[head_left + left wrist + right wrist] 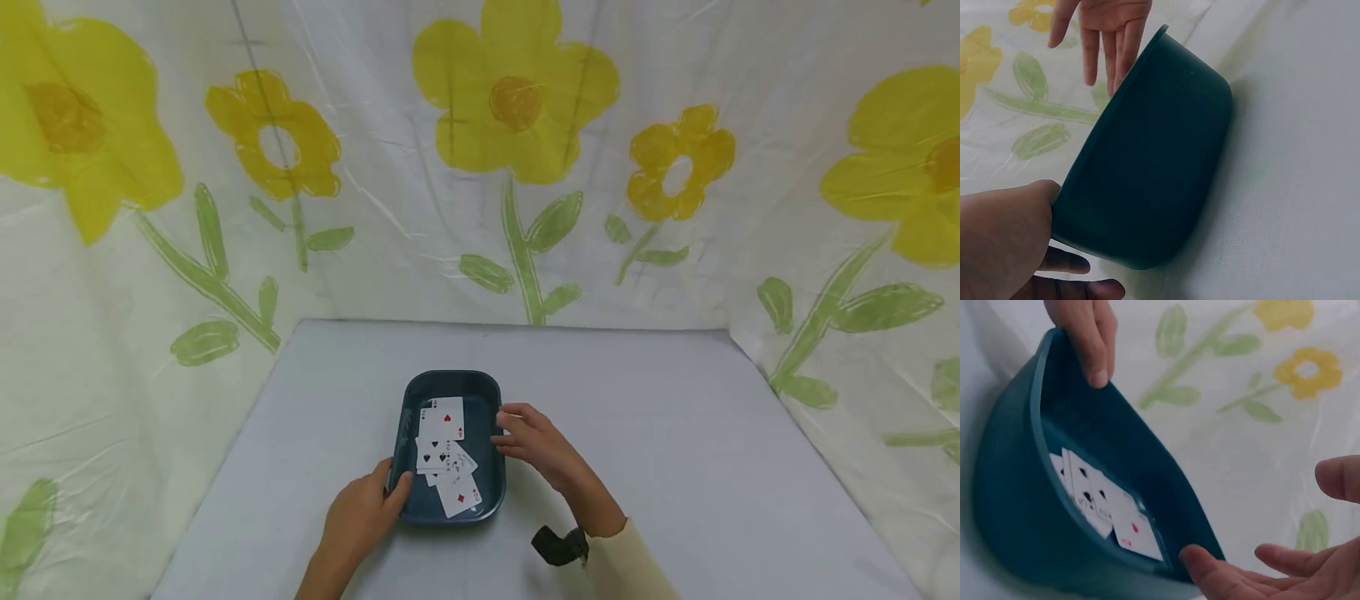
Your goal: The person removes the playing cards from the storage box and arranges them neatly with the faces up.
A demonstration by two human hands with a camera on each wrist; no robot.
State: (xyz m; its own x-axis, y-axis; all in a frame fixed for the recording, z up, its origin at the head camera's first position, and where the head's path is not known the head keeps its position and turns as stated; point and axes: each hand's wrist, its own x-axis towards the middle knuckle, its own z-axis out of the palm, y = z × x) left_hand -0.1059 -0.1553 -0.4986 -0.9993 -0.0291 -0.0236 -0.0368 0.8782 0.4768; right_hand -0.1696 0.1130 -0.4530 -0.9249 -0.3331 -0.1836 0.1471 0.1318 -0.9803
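A dark teal oblong basin (491, 492) stands on the table with several playing cards (442, 421) spread face up on its bottom. Hearts, spades and a diamond show on them. My left hand (360, 508) grips the basin's near left rim, thumb over the inside and fingers against the outer wall, as the right wrist view also shows. On the other side my right hand (536, 442) has its fingers spread, fingertips right at the right rim. In the right wrist view that hand (1310, 575) holds nothing, its thumb well apart from the fingers.
The table (637, 400) has a pale cover. Behind and beside it hangs a white curtain (375, 250) with painted yellow flowers and green leaves. A black strapped device (558, 546) sits at my right wrist, by the cream sleeve (626, 562).
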